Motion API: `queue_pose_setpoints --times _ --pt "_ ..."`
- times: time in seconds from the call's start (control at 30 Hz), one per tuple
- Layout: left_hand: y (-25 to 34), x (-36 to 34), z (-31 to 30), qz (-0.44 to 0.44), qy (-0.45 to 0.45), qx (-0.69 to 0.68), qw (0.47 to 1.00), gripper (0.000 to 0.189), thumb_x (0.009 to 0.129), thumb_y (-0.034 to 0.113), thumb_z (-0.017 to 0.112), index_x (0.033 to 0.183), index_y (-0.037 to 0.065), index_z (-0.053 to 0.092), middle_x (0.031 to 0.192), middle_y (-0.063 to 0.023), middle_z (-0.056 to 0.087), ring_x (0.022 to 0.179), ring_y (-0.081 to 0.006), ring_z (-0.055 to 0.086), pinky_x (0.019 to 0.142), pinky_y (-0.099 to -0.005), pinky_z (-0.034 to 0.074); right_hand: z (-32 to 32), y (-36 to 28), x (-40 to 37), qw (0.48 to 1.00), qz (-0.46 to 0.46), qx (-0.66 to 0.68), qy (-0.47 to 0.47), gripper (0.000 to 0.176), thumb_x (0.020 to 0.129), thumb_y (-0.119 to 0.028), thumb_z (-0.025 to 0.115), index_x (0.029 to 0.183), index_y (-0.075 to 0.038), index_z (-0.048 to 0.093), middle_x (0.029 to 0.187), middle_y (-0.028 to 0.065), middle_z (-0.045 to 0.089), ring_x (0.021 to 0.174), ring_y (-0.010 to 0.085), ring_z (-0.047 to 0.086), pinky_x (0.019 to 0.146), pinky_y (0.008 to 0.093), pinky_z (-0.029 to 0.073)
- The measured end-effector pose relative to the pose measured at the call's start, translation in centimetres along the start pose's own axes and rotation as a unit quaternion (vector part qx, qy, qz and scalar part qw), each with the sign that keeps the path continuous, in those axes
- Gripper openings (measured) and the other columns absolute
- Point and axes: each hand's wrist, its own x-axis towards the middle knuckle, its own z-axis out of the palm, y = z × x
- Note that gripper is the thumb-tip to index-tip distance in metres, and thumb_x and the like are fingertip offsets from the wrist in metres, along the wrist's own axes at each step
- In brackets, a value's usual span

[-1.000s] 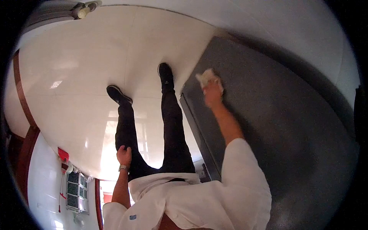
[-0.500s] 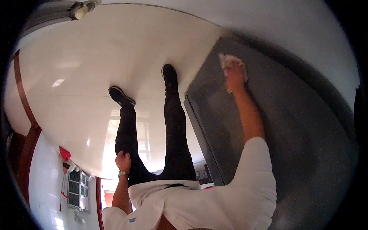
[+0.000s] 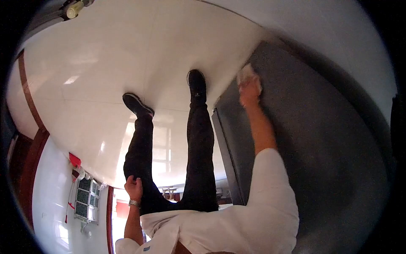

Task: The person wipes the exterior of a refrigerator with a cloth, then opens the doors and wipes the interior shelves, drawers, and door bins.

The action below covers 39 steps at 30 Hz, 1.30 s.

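Note:
My right hand [image 3: 249, 92] is closed on a pale cloth [image 3: 245, 75], slightly blurred by motion. It presses the cloth flat against a large dark grey surface [image 3: 304, 139], close to that surface's left edge. My left hand [image 3: 133, 189], with a metal-banded watch [image 3: 134, 203] on the wrist, hangs by my left thigh. Its fingers are curled in, and I see nothing in them.
Pale glossy floor tiles [image 3: 97, 51] lie under my black shoes [image 3: 197, 84]. A white wall [image 3: 338, 38] borders the grey surface. To the left are a red dustpan [image 3: 75, 159], a wire rack [image 3: 86, 199] and a brown door frame [image 3: 36, 158].
My right hand has slid the cloth left across the grey surface toward its edge. My left hand stays by my thigh, and the view has shifted slightly.

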Motion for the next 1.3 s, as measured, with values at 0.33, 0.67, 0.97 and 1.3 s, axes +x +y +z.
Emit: queue_pose_setpoints --times 0.33,0.67,0.97,1.3 --pt "3.5 0.4 0.7 -0.026 0.010 -0.029 0.999 0.023 0.077 0.011 0.064 0.089 -0.008 0.059 0.052 -0.0034 0.054 0.046 -0.0091 0.048 0.044 -0.0267 0.038 -10.4 -6.4 -1.9 0.934 -0.119 -0.079 -0.326 0.040 0.090 -0.026 0.047 0.125 -0.006 0.049 0.136 0.0125 0.042 0.125 0.0289 0.038 0.106 0.0428 0.027" --pt "1.1 -0.7 -0.2 -0.019 0.033 -0.038 0.999 0.021 0.077 0.011 0.063 0.084 -0.008 0.058 0.052 -0.0023 0.053 0.046 -0.0097 0.047 0.043 -0.0283 0.039 -20.9 6.3 15.2 0.977 0.050 -0.183 -0.096 0.045 0.086 -0.031 0.053 0.126 -0.010 0.051 0.137 0.0157 0.039 0.130 0.0341 0.031 0.109 0.0476 0.019" --pt "2.7 -1.5 -2.0 -0.030 0.018 -0.012 0.999 0.015 0.076 0.007 0.063 0.083 -0.006 0.058 0.049 -0.0010 0.051 0.044 -0.0066 0.045 0.040 -0.0259 0.033 -12.7 3.0 14.8 0.975 0.006 -0.200 -0.097 0.048 0.086 -0.030 0.051 0.133 -0.021 0.046 0.144 0.0084 0.032 0.133 0.0284 0.027 0.110 0.0474 0.017" --pt "0.7 -1.2 -1.5 -0.025 -0.001 -0.083 0.996 0.013 0.077 0.008 0.063 0.078 -0.004 0.058 0.046 0.0010 0.046 0.042 -0.0047 0.039 0.039 -0.0246 0.031 -6.0 -8.8 -1.1 0.918 -0.127 -0.218 -0.307 0.047 0.096 -0.033 0.031 0.141 -0.020 0.032 0.148 0.0084 0.026 0.136 0.0276 0.021 0.112 0.0456 0.011"
